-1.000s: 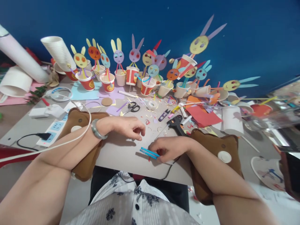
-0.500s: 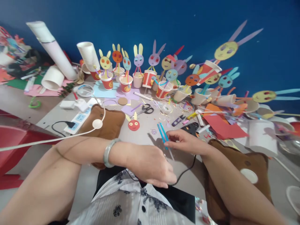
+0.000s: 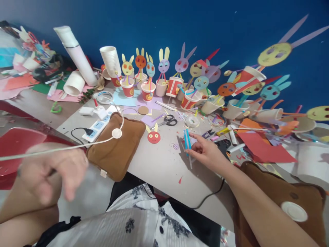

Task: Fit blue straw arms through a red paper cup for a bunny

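The right hand's grip pinches the blue strips over the surface, their length running near-to-far; the left hand, loosely spread and bare, hangs well off leftward.

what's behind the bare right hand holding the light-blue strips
Just beyond the bare right hand, dark purple snips and part of a black plastic tool show. Hand and wrist hide the tool's remainder; anything else there cannot be seen.
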### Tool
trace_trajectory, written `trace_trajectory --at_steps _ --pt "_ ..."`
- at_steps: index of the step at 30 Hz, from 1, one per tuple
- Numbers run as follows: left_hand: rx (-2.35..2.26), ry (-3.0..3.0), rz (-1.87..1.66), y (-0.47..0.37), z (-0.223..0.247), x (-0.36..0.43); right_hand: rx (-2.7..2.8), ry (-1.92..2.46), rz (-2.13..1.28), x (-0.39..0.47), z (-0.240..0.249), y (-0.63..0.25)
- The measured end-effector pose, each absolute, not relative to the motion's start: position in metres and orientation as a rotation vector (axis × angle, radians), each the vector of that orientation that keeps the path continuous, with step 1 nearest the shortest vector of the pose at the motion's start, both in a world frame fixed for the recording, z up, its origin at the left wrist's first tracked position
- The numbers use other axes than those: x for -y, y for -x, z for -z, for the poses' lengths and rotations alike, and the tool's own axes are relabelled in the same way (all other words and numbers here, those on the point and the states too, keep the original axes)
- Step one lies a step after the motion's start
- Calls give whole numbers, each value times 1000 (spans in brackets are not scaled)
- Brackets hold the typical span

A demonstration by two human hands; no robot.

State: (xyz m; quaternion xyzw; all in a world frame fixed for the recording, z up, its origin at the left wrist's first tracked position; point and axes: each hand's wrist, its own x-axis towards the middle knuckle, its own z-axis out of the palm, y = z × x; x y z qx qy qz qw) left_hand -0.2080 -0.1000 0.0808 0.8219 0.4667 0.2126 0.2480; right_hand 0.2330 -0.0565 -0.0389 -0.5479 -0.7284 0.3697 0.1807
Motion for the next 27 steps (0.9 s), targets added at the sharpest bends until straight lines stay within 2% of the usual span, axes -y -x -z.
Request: trace_trajectory --at_steps 7,11,14,19,27 --pt "-1980 -1777 -1167 245 -101 -22 2120 1559 -948 57 42 -229" --pt "-2104 -1747 -1235 246 -110 -100 2073 1556 -959 57 47 -228" --pt "-2125 -1922 -1190 247 -114 -150 1989 1559 -1041 58 49 -226" --pt "-2331 -2147 -496 253 -109 -191 1921 1537 -1079 60 48 -221" --pt "-2403 -2079 -336 243 -110 -188 1894 1478 -1120 61 47 -221"
